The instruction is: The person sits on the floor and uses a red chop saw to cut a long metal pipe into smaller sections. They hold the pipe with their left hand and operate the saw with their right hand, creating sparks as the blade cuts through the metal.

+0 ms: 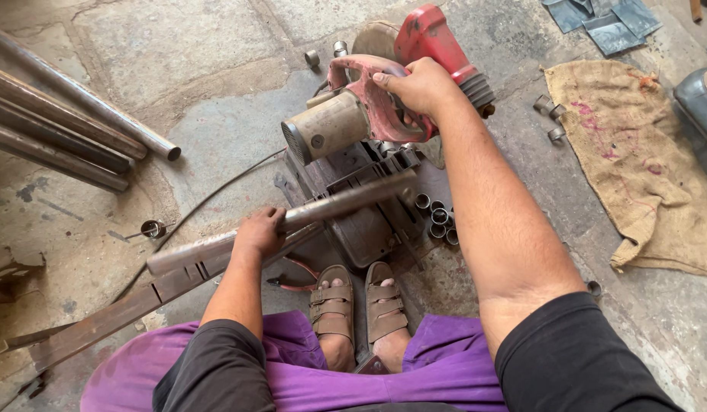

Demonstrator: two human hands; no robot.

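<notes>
My right hand (421,85) grips the handle of a red chop saw (384,84), which is raised above its dark metal base (361,221). A grey motor housing (327,126) sticks out to the left of the saw. My left hand (259,233) holds a long steel pipe (346,202) that lies across the base under the saw. Several short cut pipe rings (437,217) sit beside the base on the right. My sandalled feet (357,301) rest just in front of the base.
Long steel pipes (71,126) lie at the left on the concrete floor. A flat rusty bar (117,309) runs to the lower left. A burlap sack (636,160) lies at right with loose rings (550,118) beside it. A cable (208,202) crosses the floor.
</notes>
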